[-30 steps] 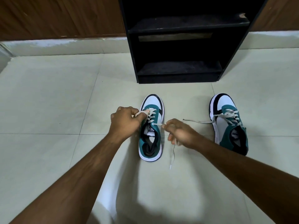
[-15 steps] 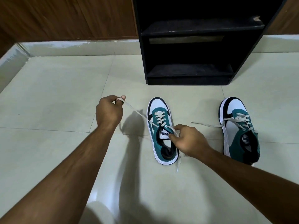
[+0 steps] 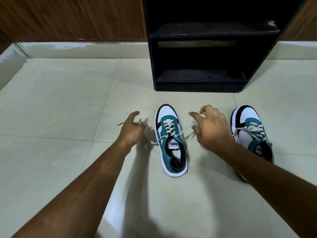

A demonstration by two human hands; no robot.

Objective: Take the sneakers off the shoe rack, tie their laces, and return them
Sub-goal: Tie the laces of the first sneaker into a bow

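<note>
Head view shows pale floor tiles (image 3: 68, 103), a black shoe rack (image 3: 202, 48) at twelve o'clock, and the left hand (image 3: 131, 131) and right hand (image 3: 211, 127), half-curled, each pinching a lace end of the near sneaker (image 3: 171, 140).

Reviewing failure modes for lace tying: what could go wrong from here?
1. Both lace ends look loosely held: the left hand and right hand have spread fingers and the laces are blurred, so an end may slip before the knot starts.
2. The right forearm lies over the right sneaker, whose laces are loose; it could snag them.
</note>
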